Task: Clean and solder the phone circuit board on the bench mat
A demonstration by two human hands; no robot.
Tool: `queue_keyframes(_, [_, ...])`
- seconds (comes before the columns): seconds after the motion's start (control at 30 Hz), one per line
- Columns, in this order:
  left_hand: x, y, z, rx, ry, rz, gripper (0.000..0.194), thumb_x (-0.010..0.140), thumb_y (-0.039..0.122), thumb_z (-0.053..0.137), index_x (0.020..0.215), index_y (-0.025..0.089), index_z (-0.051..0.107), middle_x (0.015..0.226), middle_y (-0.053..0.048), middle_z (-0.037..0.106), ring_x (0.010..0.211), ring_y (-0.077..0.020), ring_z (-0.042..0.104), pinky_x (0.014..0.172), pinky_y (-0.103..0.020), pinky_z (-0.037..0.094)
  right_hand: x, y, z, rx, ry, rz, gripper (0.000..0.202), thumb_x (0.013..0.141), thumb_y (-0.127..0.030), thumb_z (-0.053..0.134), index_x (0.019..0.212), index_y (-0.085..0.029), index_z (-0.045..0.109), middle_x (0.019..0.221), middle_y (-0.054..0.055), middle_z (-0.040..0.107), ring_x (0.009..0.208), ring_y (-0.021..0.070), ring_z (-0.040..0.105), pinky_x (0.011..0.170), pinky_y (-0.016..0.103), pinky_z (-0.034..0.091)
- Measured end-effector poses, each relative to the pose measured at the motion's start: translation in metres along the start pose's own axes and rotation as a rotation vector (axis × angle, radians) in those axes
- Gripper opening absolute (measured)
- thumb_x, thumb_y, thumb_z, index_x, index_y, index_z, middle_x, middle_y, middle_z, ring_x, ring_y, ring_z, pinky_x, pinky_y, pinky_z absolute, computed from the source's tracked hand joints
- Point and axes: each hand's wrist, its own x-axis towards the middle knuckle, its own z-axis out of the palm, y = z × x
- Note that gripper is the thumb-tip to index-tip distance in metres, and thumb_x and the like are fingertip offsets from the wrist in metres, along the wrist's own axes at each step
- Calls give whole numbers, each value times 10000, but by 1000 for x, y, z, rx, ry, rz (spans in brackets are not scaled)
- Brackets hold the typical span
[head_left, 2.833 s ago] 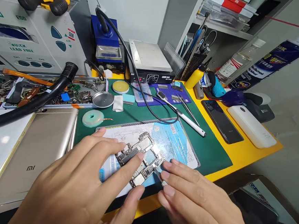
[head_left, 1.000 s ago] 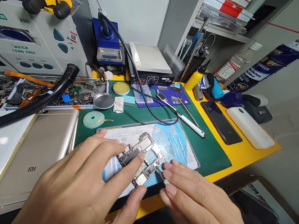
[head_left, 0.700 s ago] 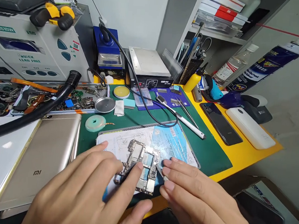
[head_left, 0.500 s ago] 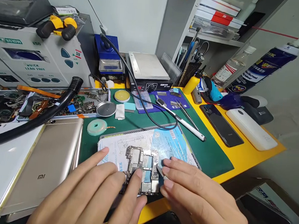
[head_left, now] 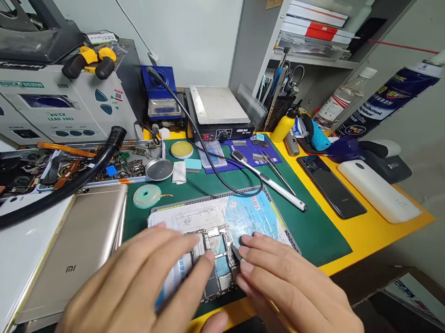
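Lying between the hands (head_left: 132,287) (head_left: 297,288) is a circuit board (head_left: 224,281).

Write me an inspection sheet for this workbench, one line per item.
Surface: green mat on a yellow benchtop; printed pad on the mat.
Work items: circuit board, partly hidden by fingers; pointed tool, tip at or near its edge.
Clutter: brush, tweezers, dark phone, electronic parts.
Hands: left hand has fingertips on the board; right hand grips the tool.
Cables: thin black cable loops over the mat; thick black hose crosses the parts.
Surroundings: grey QUICK station at left, spray can at right.
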Motion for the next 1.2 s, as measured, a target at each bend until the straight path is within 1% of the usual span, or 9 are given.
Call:
queue_keyframes(0.07, [5, -3, 1, -37, -53, -3, 333, 1060, 306, 674, 1369, 191, 722, 1485, -149, 669, 1369, -362, 639, 1112, -505, 518, -2, -2, 2, -18, 14, 11, 138, 1055, -26, 717, 1092, -75, 841, 1100, 130, 918, 1142, 193, 884, 1204, 268, 591])
queue_keyframes(0.17, [8, -8, 5, -70, -62, 67, 315, 1029, 236, 678, 1333, 166, 730, 1436, -165, 709, 1402, -354, 630, 1203, -532, 501, -6, -3, 1, -17, 0, 43, 141, 1070, -41, 716, 1112, -79, 845, 1124, 122, 918, 1186, 173, 867, 1231, 257, 570])
queue_keyframes(0.3, [6, -9, 6, -43, -85, 97, 339, 1012, 285, 703, 1340, 207, 743, 1398, -145, 739, 1367, -344, 650, 1225, -568, 520, -7, -4, -6, -29, -59, 54, 160, 1101, -72, 701, 1173, -87, 844, 1215, 118, 906, 1298, 177, 823, 1280, 277, 528])
queue_keyframes(0.4, [3, -10, 4, 13, -116, 116, 402, 1005, 339, 701, 1391, 234, 732, 1442, -135, 726, 1390, -345, 645, 1233, -581, 538, -5, -5, -5, -65, -94, 53, 155, 1115, -121, 704, 1160, -107, 852, 1212, 113, 908, 1260, 191, 843, 1255, 266, 539])
queue_keyframes(0.5, [0, -10, 5, 33, -127, 128, 403, 1010, 356, 687, 1395, 243, 730, 1464, -137, 704, 1400, -338, 634, 1236, -573, 531, -8, -5, 5, -91, 20, 51, 247, 1159, -171, 619, 1127, -145, 863, 1134, 98, 920, 1137, 225, 889, 1198, 312, 608])
queue_keyframes(0.6, [-1, -9, 9, 15, -121, 123, 355, 1027, 344, 673, 1364, 249, 734, 1470, -137, 672, 1397, -324, 618, 1283, -560, 458, -15, -4, 16, -106, 127, 22, 266, 1153, -212, 618, 1103, -158, 874, 1103, 101, 922, 1087, 254, 902, 1185, 339, 619])
queue_keyframes(0.7, [0, -8, 12, -8, -103, 99, 327, 1040, 324, 666, 1351, 252, 734, 1470, -142, 644, 1393, -324, 606, 1304, -545, 401, -21, -3, 21, -126, 128, 12, 235, 1131, -244, 667, 1097, -158, 883, 1126, 107, 920, 1074, 261, 905, 1182, 331, 611])
queue_keyframes(0.93, [-1, -8, 15, -13, -113, 118, 337, 1052, 334, 657, 1367, 242, 733, 1490, -154, 632, 1402, -335, 597, 1274, -529, 409, -20, -9, 29, -173, 191, 45, 254, 1134, -204, 642, 1052, -164, 879, 1092, 100, 923, 1061, 251, 907, 1173, 325, 617])
queue_keyframes(1.2, [-1, -4, 11, 13, -103, 76, 325, 1064, 365, 638, 1352, 251, 735, 1488, -137, 651, 1411, -319, 604, 1273, -522, 440, -18, -5, 17, -136, 123, 80, 323, 1169, -263, 590, 1065, -201, 889, 1100, 84, 923, 1014, 223, 912, 1133, 300, 654])
